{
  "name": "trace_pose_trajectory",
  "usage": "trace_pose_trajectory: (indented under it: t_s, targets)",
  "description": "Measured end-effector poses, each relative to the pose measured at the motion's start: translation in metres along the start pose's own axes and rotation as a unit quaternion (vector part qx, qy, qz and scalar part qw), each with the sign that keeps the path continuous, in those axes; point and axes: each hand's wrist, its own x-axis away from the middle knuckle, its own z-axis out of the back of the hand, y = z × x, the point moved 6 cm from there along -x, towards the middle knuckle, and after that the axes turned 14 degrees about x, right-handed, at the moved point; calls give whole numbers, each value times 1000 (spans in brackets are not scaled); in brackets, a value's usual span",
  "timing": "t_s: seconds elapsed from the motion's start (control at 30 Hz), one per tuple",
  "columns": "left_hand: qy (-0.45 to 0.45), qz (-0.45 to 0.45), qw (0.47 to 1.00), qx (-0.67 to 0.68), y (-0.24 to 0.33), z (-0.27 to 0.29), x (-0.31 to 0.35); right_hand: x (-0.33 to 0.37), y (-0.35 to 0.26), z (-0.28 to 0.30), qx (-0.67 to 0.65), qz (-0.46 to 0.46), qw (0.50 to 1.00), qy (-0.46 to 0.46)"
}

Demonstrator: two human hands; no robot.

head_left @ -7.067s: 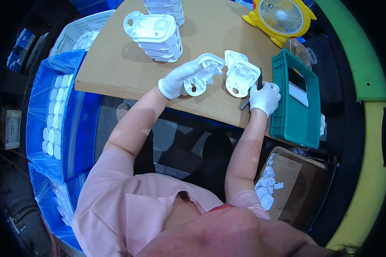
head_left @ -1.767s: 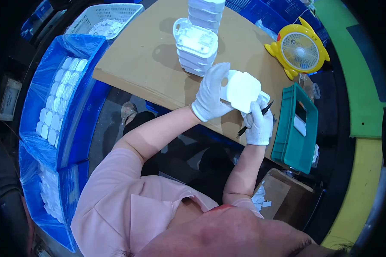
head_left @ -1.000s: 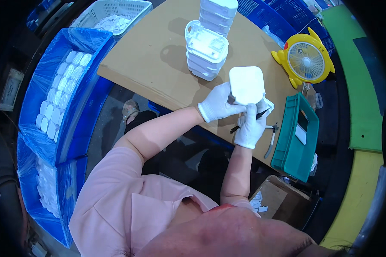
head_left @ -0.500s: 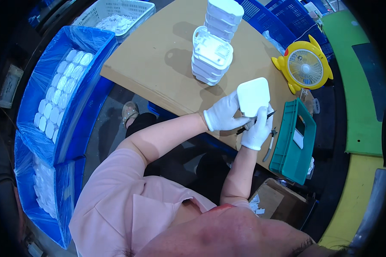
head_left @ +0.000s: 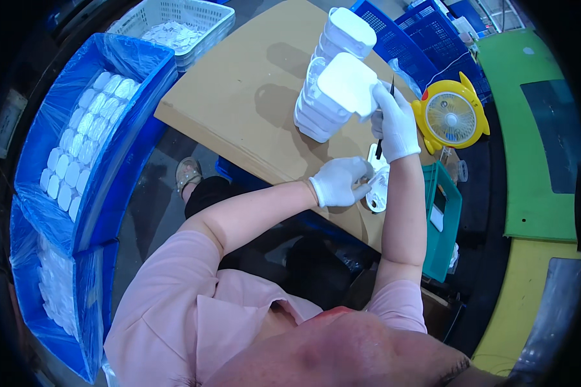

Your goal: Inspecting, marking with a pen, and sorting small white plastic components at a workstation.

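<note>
My right hand grips the near right edge of a white rounded-square plastic cover and holds it over the nearer stack of white plastic housings. I cannot tell whether the cover touches the stack. A thin dark pointed tool is also in this hand, standing out above and below the fingers. My left hand is lower on the table, its thumb and fingers closed at the left edge of a white plastic part with holes. Both hands wear white gloves.
A second white stack stands behind, on the brown table. Right of it are a yellow fan and a green tray. Blue lined bins with white parts stand left, a white basket far left, blue crates far right.
My right hand has carried the white cover up and away to the nearer stack, with the dark tool. My left hand has let go of the cover and is at the white part with holes.
</note>
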Motion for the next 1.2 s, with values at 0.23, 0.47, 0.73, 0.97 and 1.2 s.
trace_pose_trajectory:
  t_s: [0.23,0.47,0.73,0.97,1.2]
  targets:
    - [124,-206,969,-61,30,28,28,-5,-3,-10,27,-28,999,-31]
    - [444,-295,832,-153,51,112,31,-12,-3,-9,58,-25,997,-39]
    - [341,-133,922,-125,19,127,6,-20,-2,-11,164,-14,986,6]
    - [365,-153,907,-145,16,125,6,-28,-8,-6,348,130,925,83]
    - [345,-126,920,-136,14,120,6,-28,-14,-8,487,108,863,77]
